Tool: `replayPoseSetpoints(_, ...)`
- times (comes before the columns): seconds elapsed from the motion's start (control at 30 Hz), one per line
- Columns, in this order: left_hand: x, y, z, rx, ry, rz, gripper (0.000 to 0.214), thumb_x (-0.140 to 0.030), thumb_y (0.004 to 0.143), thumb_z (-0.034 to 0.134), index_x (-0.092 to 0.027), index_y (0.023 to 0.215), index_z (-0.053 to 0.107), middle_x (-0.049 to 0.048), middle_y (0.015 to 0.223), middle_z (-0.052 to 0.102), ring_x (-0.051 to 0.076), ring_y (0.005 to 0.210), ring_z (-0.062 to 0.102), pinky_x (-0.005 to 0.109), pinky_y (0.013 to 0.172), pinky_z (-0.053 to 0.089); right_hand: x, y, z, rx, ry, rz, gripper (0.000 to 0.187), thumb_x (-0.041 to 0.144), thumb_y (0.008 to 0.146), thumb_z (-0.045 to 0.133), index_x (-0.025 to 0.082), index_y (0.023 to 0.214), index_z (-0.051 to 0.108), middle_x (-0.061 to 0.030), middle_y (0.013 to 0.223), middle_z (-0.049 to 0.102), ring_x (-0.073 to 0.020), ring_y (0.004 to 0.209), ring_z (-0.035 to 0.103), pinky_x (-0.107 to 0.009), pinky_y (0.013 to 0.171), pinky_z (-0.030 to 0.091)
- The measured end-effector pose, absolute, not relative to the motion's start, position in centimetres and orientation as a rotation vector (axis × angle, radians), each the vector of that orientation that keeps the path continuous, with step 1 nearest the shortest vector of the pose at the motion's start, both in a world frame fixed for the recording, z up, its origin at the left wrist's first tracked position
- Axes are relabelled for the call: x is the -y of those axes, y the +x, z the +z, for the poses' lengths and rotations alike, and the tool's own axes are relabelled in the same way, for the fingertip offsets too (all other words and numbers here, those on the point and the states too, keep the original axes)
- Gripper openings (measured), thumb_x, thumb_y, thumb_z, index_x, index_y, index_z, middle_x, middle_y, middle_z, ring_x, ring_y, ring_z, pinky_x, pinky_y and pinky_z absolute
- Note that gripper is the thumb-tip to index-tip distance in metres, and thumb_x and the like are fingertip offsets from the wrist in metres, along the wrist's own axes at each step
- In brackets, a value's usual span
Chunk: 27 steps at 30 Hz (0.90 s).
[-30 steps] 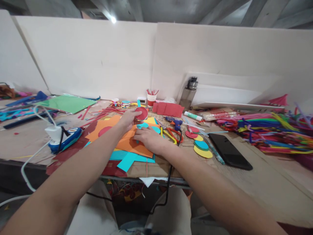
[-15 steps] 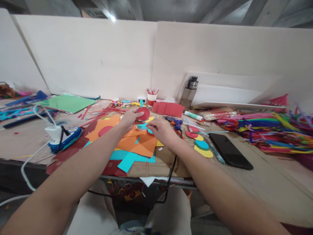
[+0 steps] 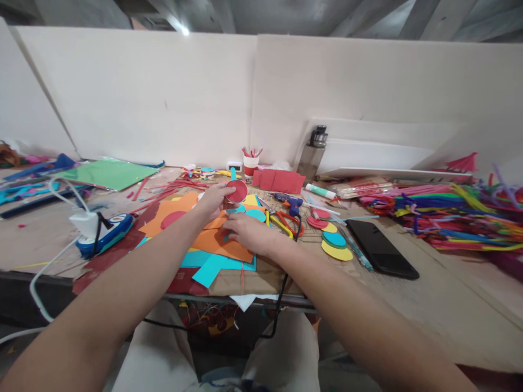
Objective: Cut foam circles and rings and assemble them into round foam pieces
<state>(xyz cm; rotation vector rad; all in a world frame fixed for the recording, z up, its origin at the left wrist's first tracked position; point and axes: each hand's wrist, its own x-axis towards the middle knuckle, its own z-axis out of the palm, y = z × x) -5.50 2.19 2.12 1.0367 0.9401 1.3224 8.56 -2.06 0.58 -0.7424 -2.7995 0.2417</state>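
My left hand (image 3: 216,200) is closed on a red paper disc (image 3: 237,191) with a pale rim, held upright over the pile; a blue paper tab (image 3: 233,173) sticks up from its top. My right hand (image 3: 247,231) is low over the orange paper (image 3: 223,245), its bent fingertips pinching at a small blue paper strip (image 3: 225,238) that they partly hide. Just beyond it lie two blue paper discs, one (image 3: 256,215) to the right and one (image 3: 236,209) under the red disc. Blue paper (image 3: 208,270) pokes out below the orange sheets.
Scissors (image 3: 281,224) and a blue glue gun (image 3: 293,206) lie right of my hands. Further right are paper discs (image 3: 337,250), a black phone (image 3: 382,249) and pipe cleaners (image 3: 441,218). A power strip (image 3: 104,237) sits left. A bottle (image 3: 312,158) stands behind.
My right hand has moved left and nearer to me, onto the small blue strip, uncovering a blue disc and the scissors. My left hand still holds the red disc.
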Motion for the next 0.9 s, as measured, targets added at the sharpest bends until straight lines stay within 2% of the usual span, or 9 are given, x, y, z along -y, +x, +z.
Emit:
replayPoseSetpoints(0.3,-1.8,-5.2,2.3,-0.980,1.025,1.354,0.015,-0.017,0.069,0.067,-0.012,0.083,0.064,0.0056,0.074,0.065,0.013,0.062,0.059,0.028,0.053,0.054,3.5,9.0,2.0,2.760,-1.047,0.404,0.016,0.014,0.083,0.054,0.016,0.096,0.064,-0.0065,0.092,0.067,-0.0152,0.079,0.059,-0.022,0.062,0.036)
replayPoseSetpoints(0.4,-1.8,-5.3,2.2,-0.984,1.019,1.370,0.016,-0.017,0.069,0.068,-0.013,0.084,0.064,0.0059,0.077,0.065,0.014,0.066,0.059,0.030,0.055,0.055,3.8,9.1,2.3,2.785,-1.067,0.368,0.017,0.013,0.083,0.053,0.014,0.096,0.065,-0.0083,0.096,0.067,-0.0158,0.082,0.059,-0.022,0.063,0.036)
replayPoseSetpoints(0.57,-2.1,-5.4,1.9,-0.964,1.053,1.369,0.023,-0.021,0.067,0.071,-0.014,0.089,0.067,0.0065,0.086,0.066,0.016,0.074,0.060,0.031,0.058,0.055,4.0,9.3,2.7,2.744,-1.123,0.380,0.023,0.017,0.079,0.065,0.013,0.101,0.063,-0.0097,0.099,0.067,-0.0182,0.091,0.060,-0.023,0.068,0.038)
replayPoseSetpoints(0.7,-2.2,-5.4,1.8,-0.976,1.081,1.369,0.025,-0.025,0.066,0.073,-0.015,0.088,0.067,0.0066,0.087,0.066,0.016,0.076,0.060,0.028,0.059,0.053,3.9,9.1,2.7,2.706,-1.172,0.449,0.023,0.013,0.075,0.068,0.014,0.098,0.064,-0.0077,0.097,0.068,-0.0158,0.085,0.061,-0.021,0.065,0.038)
replayPoseSetpoints(0.9,-2.1,-5.2,1.8,-0.999,1.105,1.362,0.029,-0.029,0.063,0.075,-0.014,0.087,0.067,0.0066,0.085,0.066,0.015,0.074,0.059,0.026,0.057,0.050,4.3,9.0,3.0,2.667,-1.202,0.507,0.020,0.008,0.076,0.060,0.013,0.094,0.066,-0.0055,0.084,0.069,-0.0127,0.072,0.059,-0.020,0.058,0.036)
